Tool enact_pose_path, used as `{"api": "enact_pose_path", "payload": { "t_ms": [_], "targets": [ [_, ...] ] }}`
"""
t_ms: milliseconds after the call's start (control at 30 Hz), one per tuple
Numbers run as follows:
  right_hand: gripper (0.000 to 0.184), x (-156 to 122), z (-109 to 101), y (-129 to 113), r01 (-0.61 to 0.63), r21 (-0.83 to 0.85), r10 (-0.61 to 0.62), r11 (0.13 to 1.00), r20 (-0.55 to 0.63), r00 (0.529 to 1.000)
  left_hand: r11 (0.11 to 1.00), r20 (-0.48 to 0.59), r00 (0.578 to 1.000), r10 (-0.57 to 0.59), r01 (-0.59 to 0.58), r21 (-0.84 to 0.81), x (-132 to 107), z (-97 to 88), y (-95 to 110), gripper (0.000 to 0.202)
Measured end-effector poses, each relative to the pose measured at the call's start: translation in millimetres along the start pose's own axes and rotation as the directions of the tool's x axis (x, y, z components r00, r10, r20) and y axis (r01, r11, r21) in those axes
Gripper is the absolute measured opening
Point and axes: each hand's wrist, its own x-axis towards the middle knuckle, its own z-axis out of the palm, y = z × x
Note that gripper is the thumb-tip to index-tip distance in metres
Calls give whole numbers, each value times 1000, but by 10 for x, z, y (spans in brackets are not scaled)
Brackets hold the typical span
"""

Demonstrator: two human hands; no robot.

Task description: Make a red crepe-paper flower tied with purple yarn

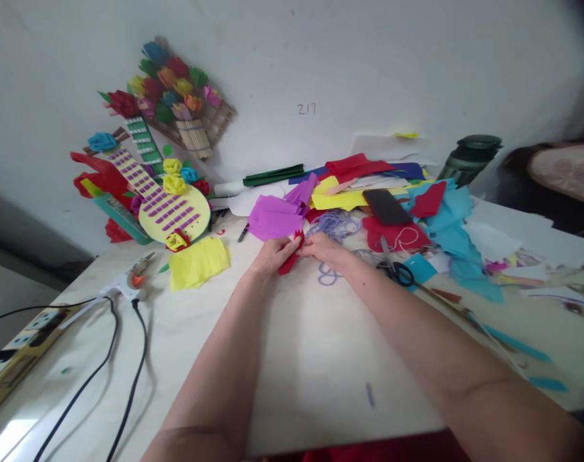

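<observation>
Both hands meet over the middle of the table, around a small folded piece of red crepe paper. My left hand is closed on it, with the paper's lower end sticking out beneath the fingers and a jagged tip above. My right hand pinches at the side of the same red piece, its fingertips against it. Loops of lilac yarn lie just behind and beside my right hand. Purple crepe paper lies beyond my left hand.
Scissors, a phone and coloured paper scraps crowd the right side. A dark bottle stands at the back. Yellow crepe paper, a glue gun with cables, and paper-flower crafts are on the left.
</observation>
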Motion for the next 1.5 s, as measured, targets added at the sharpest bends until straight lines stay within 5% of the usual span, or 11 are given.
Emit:
{"api": "enact_pose_path", "payload": {
  "t_ms": [233,767,1167,1267,1500],
  "targets": [
    [16,59,-46,59,-9,-76,10,997,17,1000,998,146,989,4,-12,55,18,-6,-41,48],
    [21,6,-74,2,59,-112,-59,992,0,998,993,98,995,-31,19,118,39,9,-32,35],
    [17,-51,16,-37,117,-95,-126,989,-93,988,983,-46,993,108,-100,154,33,-20,-40,25],
    [16,-25,32,17,128,-7,-128,992,-70,989,993,-55,995,81,-76,87,22,-28,-74,33],
    [26,42,4,140,92,169,-91,981,-11,996,981,120,993,3,21,-195,28,-43,-186,36]
  ]
}}
